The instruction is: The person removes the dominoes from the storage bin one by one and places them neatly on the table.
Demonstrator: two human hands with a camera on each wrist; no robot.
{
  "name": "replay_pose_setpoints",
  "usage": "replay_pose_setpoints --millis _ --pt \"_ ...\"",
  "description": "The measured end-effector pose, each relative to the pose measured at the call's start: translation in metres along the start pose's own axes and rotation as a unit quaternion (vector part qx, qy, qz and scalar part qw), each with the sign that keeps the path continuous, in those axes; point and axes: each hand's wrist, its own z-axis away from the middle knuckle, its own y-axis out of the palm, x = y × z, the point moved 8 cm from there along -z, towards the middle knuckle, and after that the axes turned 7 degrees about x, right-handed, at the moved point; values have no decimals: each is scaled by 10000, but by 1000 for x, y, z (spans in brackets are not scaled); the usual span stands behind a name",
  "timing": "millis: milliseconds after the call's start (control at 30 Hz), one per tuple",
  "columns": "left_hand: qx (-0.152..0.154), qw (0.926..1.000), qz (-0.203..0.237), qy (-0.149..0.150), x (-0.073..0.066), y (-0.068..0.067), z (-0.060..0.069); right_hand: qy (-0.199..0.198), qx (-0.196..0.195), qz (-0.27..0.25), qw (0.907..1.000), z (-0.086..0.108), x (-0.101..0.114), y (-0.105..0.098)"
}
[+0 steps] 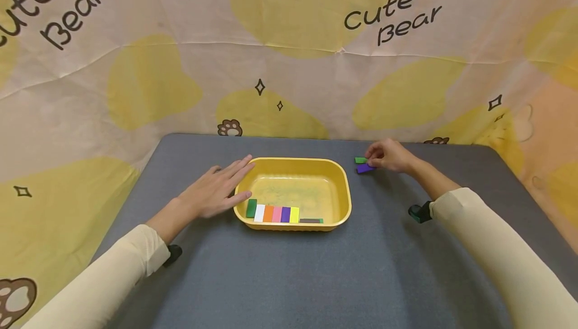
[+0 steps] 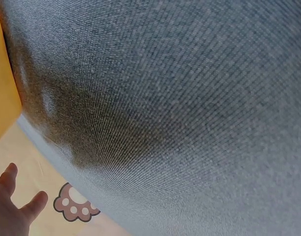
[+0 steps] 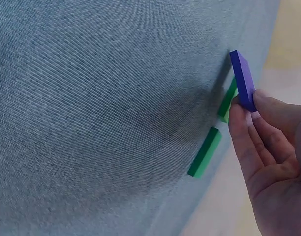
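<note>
My right hand [image 1: 390,156] pinches a purple block [image 3: 243,81] by one end between thumb and fingers, to the right of the yellow tray [image 1: 346,193]. Beneath it in the right wrist view lie a light green block [image 3: 228,102], partly hidden, and a darker green block [image 3: 203,153]. At the tray's left rim is my left hand [image 1: 217,188], its fingers extended; whether it presses the rim is unclear. Along the tray's near wall stand a dark green block [image 1: 251,208], then white [image 1: 259,213], orange [image 1: 268,213], pink, purple and yellow [image 1: 294,214] ones, side by side.
Right of the yellow block in the tray, a low dark strip [image 1: 311,220] lies along the near wall. The grey cloth-covered table [image 1: 289,279] spreads around the tray. Behind it hangs a patterned curtain [image 1: 298,28], close to the table's far edge.
</note>
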Motion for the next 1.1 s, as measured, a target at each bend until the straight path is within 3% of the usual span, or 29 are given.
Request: replay_pose_setpoints --millis 167,667,1100 --pt "-18 10000 31 -18 1 0 0 132 13 -45 9999 0 -4 4" --pt "-34 10000 -11 -1 0 0 1 200 -95 480 9986 0 -4 4" --pt "-29 10000 -5 -7 0 -1 1 196 -50 492 9986 0 -7 5"
